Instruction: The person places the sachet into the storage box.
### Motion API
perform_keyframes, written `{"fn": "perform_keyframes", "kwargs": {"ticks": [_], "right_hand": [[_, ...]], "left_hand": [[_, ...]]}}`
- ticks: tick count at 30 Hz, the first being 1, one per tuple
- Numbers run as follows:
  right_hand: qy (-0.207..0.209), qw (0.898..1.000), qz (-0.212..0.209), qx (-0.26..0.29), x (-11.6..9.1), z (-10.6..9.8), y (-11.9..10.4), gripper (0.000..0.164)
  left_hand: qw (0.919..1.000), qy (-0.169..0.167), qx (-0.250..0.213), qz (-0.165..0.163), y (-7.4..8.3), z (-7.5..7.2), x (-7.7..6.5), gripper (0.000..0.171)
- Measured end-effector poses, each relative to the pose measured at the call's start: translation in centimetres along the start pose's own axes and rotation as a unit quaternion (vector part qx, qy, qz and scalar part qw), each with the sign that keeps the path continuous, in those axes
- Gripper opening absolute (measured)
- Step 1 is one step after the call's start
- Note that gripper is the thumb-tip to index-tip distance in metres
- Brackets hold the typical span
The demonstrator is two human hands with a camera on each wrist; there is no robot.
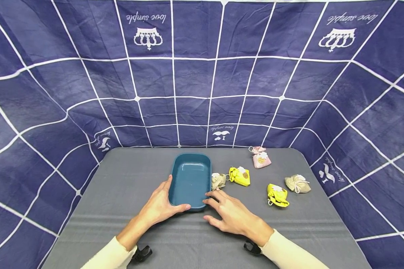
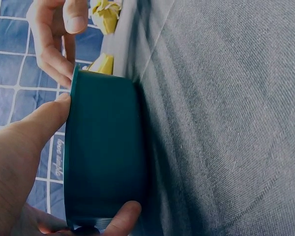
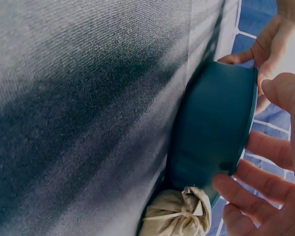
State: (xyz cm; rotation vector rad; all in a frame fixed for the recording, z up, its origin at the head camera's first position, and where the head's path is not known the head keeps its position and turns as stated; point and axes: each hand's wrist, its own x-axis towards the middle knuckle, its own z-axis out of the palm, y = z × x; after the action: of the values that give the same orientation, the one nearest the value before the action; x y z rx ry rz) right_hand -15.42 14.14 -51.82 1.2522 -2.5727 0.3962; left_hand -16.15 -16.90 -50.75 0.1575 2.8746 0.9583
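A deep blue rectangular plastic box with rounded corners stands on the grey table, its inside bare. My left hand holds its near left corner, thumb along the near rim and fingers against the left side. In the left wrist view the thumb lies at the rim of the box. My right hand is at the near right corner, fingers loosely spread and fingertips at the rim. A small beige drawstring pouch sits close against the box's right side; the right wrist view shows this pouch just below the fingers.
Right of the box lie a yellow pouch, a pink pouch farther back, another yellow pouch and a second beige pouch. Blue cloth with white grid lines rises behind and beside the grey table.
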Motion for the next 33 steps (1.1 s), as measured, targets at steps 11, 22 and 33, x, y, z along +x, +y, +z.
{"fn": "perform_keyframes", "kwargs": {"ticks": [11, 22, 33], "right_hand": [[0.012, 1.000, -0.021, -0.007, 0.2, -0.7, 1.1, 0.047], [0.012, 0.998, 0.041, 0.049, 2.0, -3.0, 4.7, 0.054], [-0.061, 0.986, 0.078, 0.137, 4.4, -3.3, 9.5, 0.054]], "left_hand": [[0.9998, 0.016, -0.004, 0.006, 0.3, 0.5, -0.2, 0.147], [0.9996, 0.025, -0.010, 0.008, 0.1, 0.8, -0.2, 0.150], [0.9992, 0.033, -0.010, 0.017, -0.1, 0.9, -0.2, 0.150]]}}
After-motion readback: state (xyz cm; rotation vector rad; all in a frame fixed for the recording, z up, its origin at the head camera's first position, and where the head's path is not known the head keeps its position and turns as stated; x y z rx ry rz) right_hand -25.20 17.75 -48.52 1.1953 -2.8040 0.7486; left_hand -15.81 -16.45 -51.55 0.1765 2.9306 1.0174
